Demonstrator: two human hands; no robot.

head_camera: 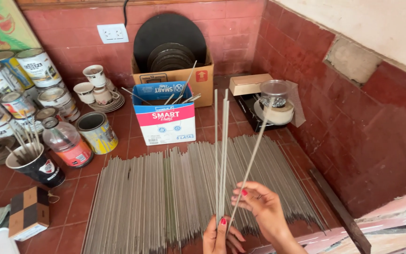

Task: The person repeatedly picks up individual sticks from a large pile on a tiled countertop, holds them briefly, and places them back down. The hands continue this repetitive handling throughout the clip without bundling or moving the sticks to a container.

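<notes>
Red tile floor (128,141); left hand (217,237) grips thin grey rods (222,155), right hand (259,207) pinches one.

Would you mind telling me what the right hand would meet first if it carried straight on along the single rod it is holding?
Probably the clear plastic tub on the tape roll; the right hand aims its thin rod there, though depth is unclear.

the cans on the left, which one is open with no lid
The yellow-sided can standing nearest the white-and-blue carton; its top shows a dark hollow, while the stacked cans have lids.
</notes>
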